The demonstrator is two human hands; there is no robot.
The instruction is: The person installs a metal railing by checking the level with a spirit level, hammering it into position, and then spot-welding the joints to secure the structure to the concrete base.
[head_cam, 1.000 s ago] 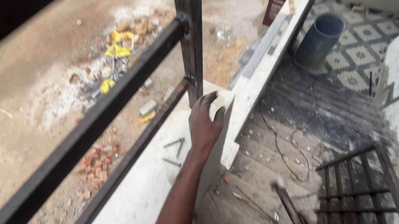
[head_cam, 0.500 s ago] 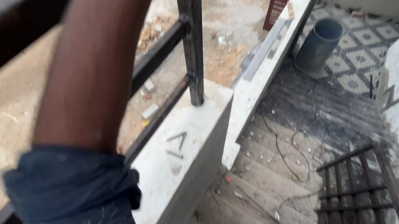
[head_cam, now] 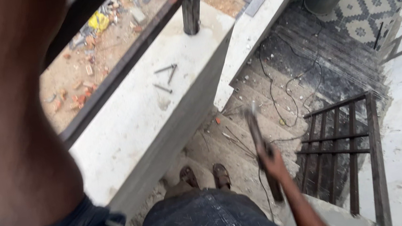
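Right hand [head_cam: 273, 159], lower centre of frame, fingers closed round a dark long-handled metal tool [head_cam: 257, 136] held upright over the rough concrete stair steps [head_cam: 241, 96]. Left forearm fills the left side, raised close to the camera; its hand is out of frame, so finger state cannot be told. Loose grey metal rods [head_cam: 167, 75] lie on the pale concrete ledge [head_cam: 133, 124] beside the black steel railing post [head_cam: 191, 1]. Looks like railing work, tool carried but not applied; next move likely needs a steady footing and the tool brought to the ledge.

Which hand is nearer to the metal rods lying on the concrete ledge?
Probably the right. The right hand, gripping a hammer, is below and right of the metal rods. The left hand is out of view; only its raised forearm shows.
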